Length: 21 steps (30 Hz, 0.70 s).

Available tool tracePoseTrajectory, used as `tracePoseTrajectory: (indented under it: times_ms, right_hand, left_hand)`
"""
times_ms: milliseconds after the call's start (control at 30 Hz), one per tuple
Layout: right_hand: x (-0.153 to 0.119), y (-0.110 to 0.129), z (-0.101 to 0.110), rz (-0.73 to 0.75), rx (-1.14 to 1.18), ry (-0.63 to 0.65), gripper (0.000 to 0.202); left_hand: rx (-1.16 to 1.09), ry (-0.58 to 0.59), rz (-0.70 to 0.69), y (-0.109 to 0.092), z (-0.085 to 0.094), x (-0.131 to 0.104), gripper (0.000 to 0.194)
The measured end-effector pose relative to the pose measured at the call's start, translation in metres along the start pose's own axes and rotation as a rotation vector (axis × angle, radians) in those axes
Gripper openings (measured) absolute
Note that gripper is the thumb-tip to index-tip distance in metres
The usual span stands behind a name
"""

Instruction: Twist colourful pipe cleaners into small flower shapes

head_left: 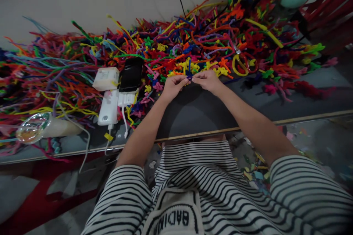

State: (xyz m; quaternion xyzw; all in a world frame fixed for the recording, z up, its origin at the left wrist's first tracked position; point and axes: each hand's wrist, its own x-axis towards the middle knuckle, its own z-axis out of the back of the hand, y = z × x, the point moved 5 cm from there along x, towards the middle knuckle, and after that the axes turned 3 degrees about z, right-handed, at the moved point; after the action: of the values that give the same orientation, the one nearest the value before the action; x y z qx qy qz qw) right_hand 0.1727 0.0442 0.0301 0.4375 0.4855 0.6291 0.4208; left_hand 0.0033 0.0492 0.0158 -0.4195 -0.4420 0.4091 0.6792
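Note:
My left hand (175,85) and my right hand (207,80) meet over the dark table, fingertips pinched close together. Between them is a small dark blue pipe cleaner (189,78), mostly covered by the fingers; its exact shape is hard to make out. Just beyond the hands lie yellow pipe-cleaner flowers (187,67). To the right of my right hand rest scissors (240,62) with one yellow and one red handle loop. A black phone (131,74) lies left of my left hand, above a white plug block.
Heaped pipe cleaners (68,62) in many colours line the table's back. A white power bank (108,107), white box (106,78) and cables lie left. A tipped plastic cup (59,126) is near the front edge (198,133). Paper scraps litter the floor; red chairs flank the table.

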Motion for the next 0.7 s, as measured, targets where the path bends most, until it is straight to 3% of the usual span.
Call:
tracePoseTrajectory:
  times_ms: [100,200,367,700]
  right_hand:
    - [-0.002,-0.002,-0.004,-0.121,0.140,0.032,0.025]
    - [-0.002,-0.003,-0.004,-0.191,0.230,0.052,0.018]
    - [-0.002,-0.007,-0.003,-0.280,0.219,0.184,0.013]
    - [-0.007,0.000,-0.005,-0.260,0.208,0.303,0.015]
  left_hand:
    - [0.174,-0.068,-0.102,-0.009,0.004,-0.003,0.039]
    - [0.464,-0.115,-0.295,-0.027,0.005,-0.010,0.030]
    - [0.735,-0.013,-0.597,-0.046,-0.003,-0.022,0.029]
    - [0.806,0.073,-0.669,-0.054,-0.002,-0.028,0.027]
